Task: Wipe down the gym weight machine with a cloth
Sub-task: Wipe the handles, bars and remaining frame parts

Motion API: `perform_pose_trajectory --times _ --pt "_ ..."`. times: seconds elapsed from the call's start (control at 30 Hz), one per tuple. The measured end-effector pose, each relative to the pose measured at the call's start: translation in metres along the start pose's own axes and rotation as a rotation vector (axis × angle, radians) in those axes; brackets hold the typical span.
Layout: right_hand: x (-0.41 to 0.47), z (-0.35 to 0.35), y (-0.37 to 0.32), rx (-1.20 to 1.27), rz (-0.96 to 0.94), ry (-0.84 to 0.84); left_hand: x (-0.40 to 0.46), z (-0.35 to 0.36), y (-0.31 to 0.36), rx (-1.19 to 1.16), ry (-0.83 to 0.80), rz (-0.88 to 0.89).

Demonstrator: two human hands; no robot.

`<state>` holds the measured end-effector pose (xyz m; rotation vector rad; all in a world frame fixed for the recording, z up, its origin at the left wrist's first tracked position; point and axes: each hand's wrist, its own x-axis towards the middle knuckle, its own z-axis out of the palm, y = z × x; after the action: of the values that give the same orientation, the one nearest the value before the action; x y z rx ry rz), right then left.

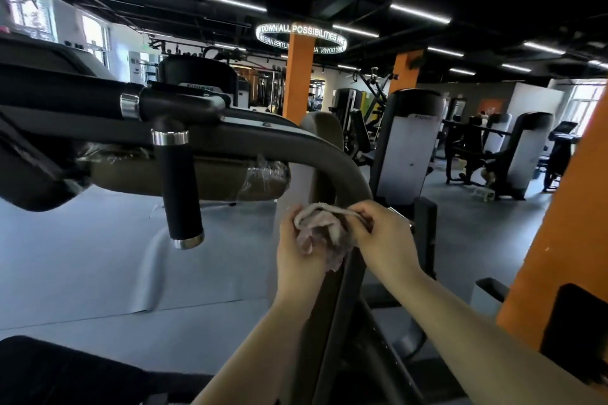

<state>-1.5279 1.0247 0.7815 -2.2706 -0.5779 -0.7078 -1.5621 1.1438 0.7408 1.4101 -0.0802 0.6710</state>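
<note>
We grip a crumpled pinkish cloth (pixel 324 227) with both hands, our left hand (pixel 301 251) curled under it and our right hand (pixel 383 233) pinching its top, against the curved grey frame tube (pixel 342 163) of the weight machine, right of a black hanging handle (pixel 181 187).

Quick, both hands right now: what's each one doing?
Left hand: grip closed on the cloth, bunched against the machine's curved frame bar.
Right hand: grip closed, pinching the cloth's upper edge.
</note>
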Motion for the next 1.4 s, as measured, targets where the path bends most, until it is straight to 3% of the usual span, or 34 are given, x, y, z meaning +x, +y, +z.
perform_pose_trajectory --times 0.3,0.47,0.67,0.77,1.03,1.27,1.4 --pt "0.076 0.011 0.001 -0.102 -0.105 0.159 0.059 0.052 -0.011 -0.304 0.106 0.141" --pt "0.081 0.016 0.013 -0.157 -0.153 -0.042 0.086 0.060 -0.027 -0.433 -0.020 0.066" --pt "0.085 0.016 0.030 -0.123 -0.214 -0.098 0.083 0.073 -0.057 -0.247 -0.222 -0.008" --pt "0.080 0.017 0.042 -0.086 -0.207 -0.114 0.072 0.074 -0.070 -0.185 -0.255 0.057" --pt "0.055 0.021 0.079 0.120 -0.112 -0.172 0.075 0.074 -0.065 0.060 -0.052 0.358" --pt "0.044 0.023 0.100 0.215 -0.037 -0.205 0.052 0.080 -0.105 0.288 -0.146 0.316" --pt "0.040 0.027 0.103 0.216 -0.006 -0.218 0.042 0.073 -0.115 0.260 0.006 0.257"
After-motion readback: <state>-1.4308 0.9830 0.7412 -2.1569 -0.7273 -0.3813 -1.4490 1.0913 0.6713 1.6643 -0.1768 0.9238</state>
